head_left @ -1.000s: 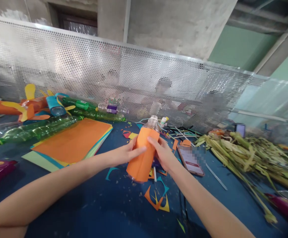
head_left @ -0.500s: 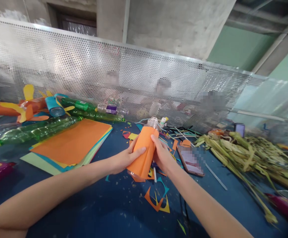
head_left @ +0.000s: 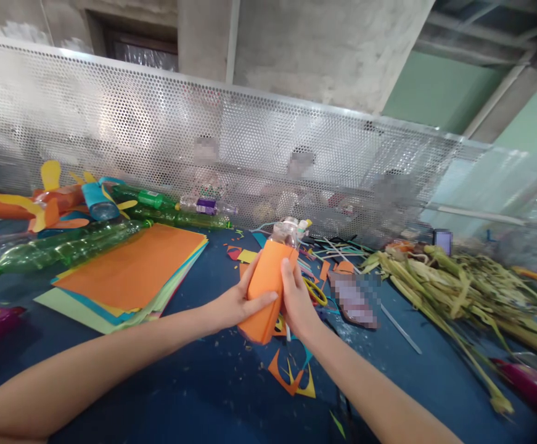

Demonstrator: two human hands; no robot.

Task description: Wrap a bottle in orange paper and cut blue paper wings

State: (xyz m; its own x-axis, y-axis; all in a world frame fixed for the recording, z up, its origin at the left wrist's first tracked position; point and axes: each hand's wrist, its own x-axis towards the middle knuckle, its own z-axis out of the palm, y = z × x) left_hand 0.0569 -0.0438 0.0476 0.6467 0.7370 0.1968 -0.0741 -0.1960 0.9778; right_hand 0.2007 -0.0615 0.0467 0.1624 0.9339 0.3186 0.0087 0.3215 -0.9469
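A clear plastic bottle tilts away from me above the table, with orange paper wrapped round its body. My left hand grips it from the left side, the thumb lying across the front of the paper. On the other side my right hand is closed round the bottle, its thumb pressing the paper near the upper edge. The bottle's neck shows beyond my fingers. Paper scraps in orange, yellow and blue lie beneath and in front of it. Yellow-handled scissors rest just right of my right hand.
Stacked coloured paper lies left of my hands, beside green bottles and paper-decorated bottles. A phone and dried stalks are at right. Purple tools sit at both sides. A perforated metal panel stands behind the blue table.
The paper-wrapped bottle has turned slightly in my hands. My right thumb and fingers have shifted lower on it, and the yellow scissor handle shows more clearly.
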